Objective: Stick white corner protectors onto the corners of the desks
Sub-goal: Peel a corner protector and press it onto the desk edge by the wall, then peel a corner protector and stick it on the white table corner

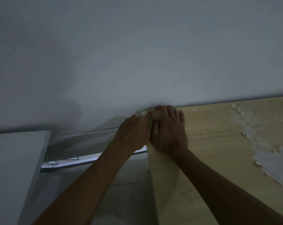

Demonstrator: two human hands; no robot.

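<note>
Starting at the far left, you have a white desk (15, 159) running along the wall (137, 46), its near corner well apart from your hands. Between it and the wooden desk lies a strip of pale floor (129, 200), with a bright white bar (72, 162) lying across it low down.

Your left hand (134, 133) reaches up to the far left corner of the wooden desk (210, 143), where the desktop meets the wall. Its fingers are curled and its fingertips press against the white corner protector (143, 113), a small pale piece sitting right on that corner. Whether you pinch it or only push it you cannot tell in this dim light.

Your right hand (168, 129) lies just beside the left, touching it, palm down on the desktop. Its fingers are fairly straight and spread slightly, with the tips at the back edge by the protector, covering part of it.

Further right, the wood-grain surface is peeling, with ragged white patches (267, 159) where the veneer is gone.
</note>
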